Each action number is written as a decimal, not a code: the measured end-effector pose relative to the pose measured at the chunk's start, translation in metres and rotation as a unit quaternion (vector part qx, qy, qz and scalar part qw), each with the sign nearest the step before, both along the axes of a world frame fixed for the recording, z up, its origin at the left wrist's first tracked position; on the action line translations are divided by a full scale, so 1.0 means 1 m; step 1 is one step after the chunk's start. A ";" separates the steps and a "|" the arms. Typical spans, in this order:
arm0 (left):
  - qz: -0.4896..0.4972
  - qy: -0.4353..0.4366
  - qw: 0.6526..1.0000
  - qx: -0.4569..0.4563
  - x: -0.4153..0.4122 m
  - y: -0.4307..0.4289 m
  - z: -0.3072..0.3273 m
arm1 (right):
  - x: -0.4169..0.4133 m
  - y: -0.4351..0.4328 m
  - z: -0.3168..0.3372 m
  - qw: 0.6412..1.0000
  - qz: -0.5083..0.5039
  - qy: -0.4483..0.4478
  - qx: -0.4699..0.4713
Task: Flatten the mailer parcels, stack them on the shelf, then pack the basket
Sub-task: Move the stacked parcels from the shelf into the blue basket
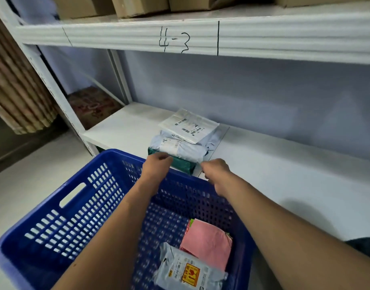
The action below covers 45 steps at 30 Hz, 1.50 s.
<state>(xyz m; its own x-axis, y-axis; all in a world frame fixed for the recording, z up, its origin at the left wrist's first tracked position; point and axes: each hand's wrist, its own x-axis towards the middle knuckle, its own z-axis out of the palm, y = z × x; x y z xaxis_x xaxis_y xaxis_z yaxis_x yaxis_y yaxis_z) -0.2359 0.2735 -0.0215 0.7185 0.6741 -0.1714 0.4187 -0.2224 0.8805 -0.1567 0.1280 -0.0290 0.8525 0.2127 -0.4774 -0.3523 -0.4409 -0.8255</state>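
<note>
A stack of mailer parcels lies on the white shelf (274,164): a white flat mailer (189,125) on top, a pale blue one (179,148) under it, a green one (183,163) at the bottom. My left hand (156,166) grips the green parcel's near left corner. My right hand (216,172) has curled fingers at the stack's right edge; what it holds is hidden. Below my arms stands a blue plastic basket (60,233) holding a pink mailer (207,241) and a grey mailer with a yellow label (188,268).
The shelf above (200,36) is marked "4-3" and carries cardboard boxes (138,6). A white upright post (43,80) stands at left, with a rolled bamboo mat (14,84) beyond it. A lavender wall backs the shelf.
</note>
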 end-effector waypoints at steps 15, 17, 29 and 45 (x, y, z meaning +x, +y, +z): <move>0.062 -0.076 0.991 -0.091 0.124 0.088 -0.020 | 0.131 0.067 -0.037 0.995 -0.062 -0.076 0.011; 0.066 -0.080 0.991 -0.082 0.141 0.099 -0.021 | 0.147 0.074 -0.044 0.993 -0.063 -0.096 0.002; 0.104 -0.053 0.993 -0.037 0.205 0.150 -0.037 | 0.182 0.088 -0.078 0.985 -0.089 -0.142 -0.027; 0.062 -0.021 0.994 -0.089 0.203 0.155 -0.023 | 0.200 0.072 -0.078 0.984 -0.125 -0.116 0.056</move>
<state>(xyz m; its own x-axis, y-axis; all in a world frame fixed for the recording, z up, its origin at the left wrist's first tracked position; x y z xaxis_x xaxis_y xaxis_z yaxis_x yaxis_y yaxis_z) -0.0329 0.4282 -0.0448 0.6405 0.7198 -0.2675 0.3948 -0.0099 0.9187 0.0436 0.1996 -0.1068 0.9682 0.0224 -0.2492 -0.2345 -0.2658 -0.9351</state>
